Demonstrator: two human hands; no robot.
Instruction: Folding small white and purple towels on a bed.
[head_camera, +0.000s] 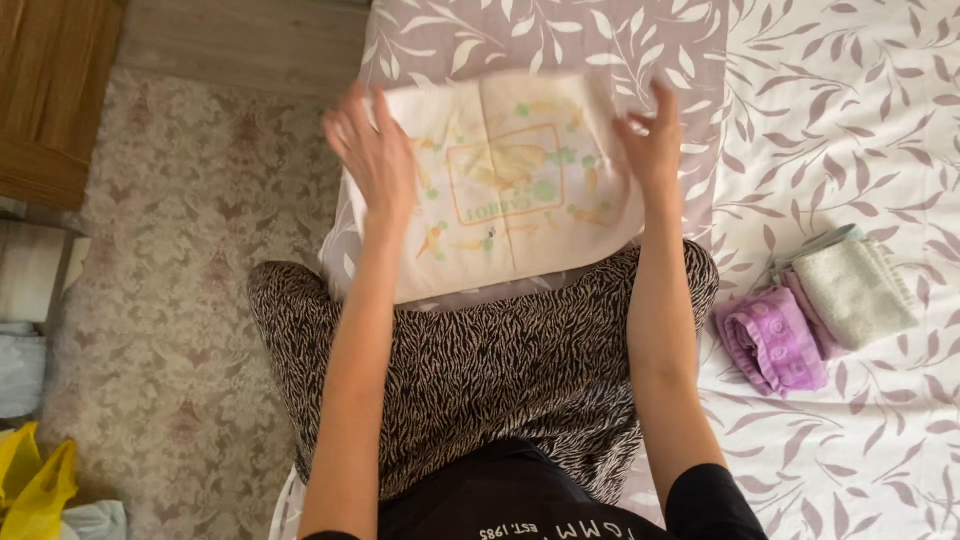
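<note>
Left hand (375, 160) flat and open on the cream printed cloth (515, 185), right hand (655, 135) pinching its far edge. Cloth folded square, on the lap by the bed (850, 120). Beside cloth: folded purple cloth (772, 340), pale towel (860, 290), already done.

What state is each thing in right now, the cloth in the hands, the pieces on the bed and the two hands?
Cream printed cloth: folded flat, held across the lap.
Left hand: laid flat on the cloth's left edge.
Right hand: fingers pinching the cloth's right edge.
Purple garment: folded, lying on the bed sheet.
Pale green towel: folded, touching the purple garment.
Yellow bag: crumpled on the floor.
</note>
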